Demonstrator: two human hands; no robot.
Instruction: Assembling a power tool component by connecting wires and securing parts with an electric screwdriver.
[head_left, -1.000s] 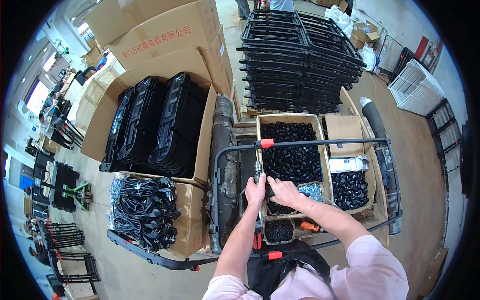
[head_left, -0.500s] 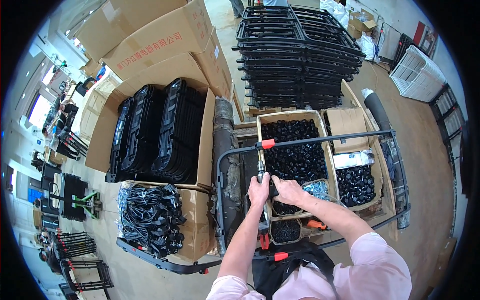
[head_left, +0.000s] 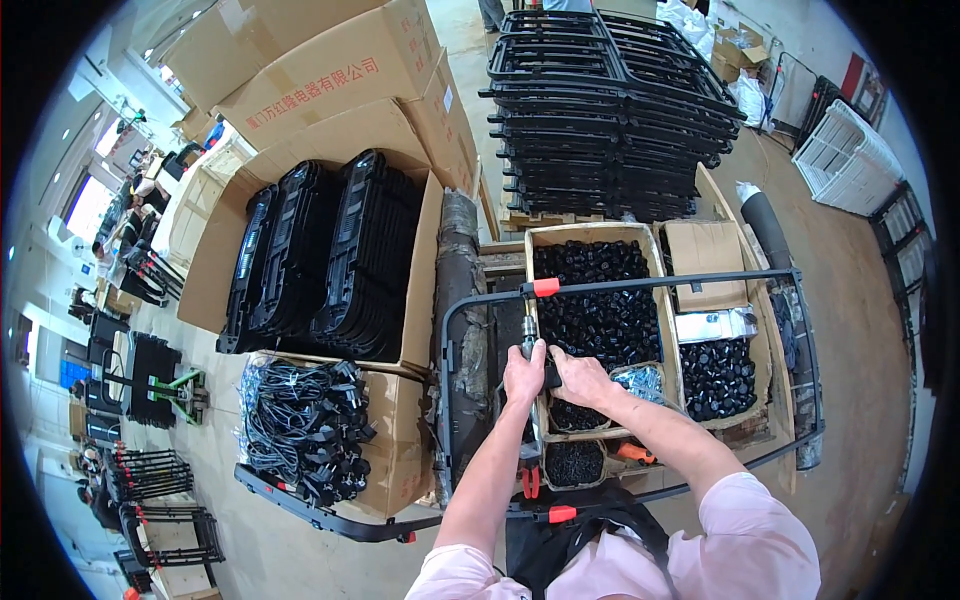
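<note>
My left hand (head_left: 523,375) is closed round the body of a power screwdriver (head_left: 529,328), just behind its silvery chuck. My right hand (head_left: 583,382) grips the same tool from the right, over its dark rear part; the fingers are partly hidden. The tool points away from me, its tip by the far bar of a black tubular frame (head_left: 680,282), close to a red clip (head_left: 546,287). Whether the tip touches the bar I cannot tell. A second red clip (head_left: 563,514) sits on the near bar, by my waist. Red-handled pliers (head_left: 530,480) are below my left wrist.
Under the frame are a box of black caps (head_left: 595,262), a tray of round black knobs (head_left: 718,380), silvery screws (head_left: 640,382) and an orange-handled tool (head_left: 635,452). Leftward are corded plugs (head_left: 310,425) and a carton (head_left: 423,270) of black panels. Stacked black frames (head_left: 600,160) stand behind.
The view has shifted a little, so the surroundings sit slightly farther right. Both hands keep their grip on the power screwdriver, which stays by the far bar.
</note>
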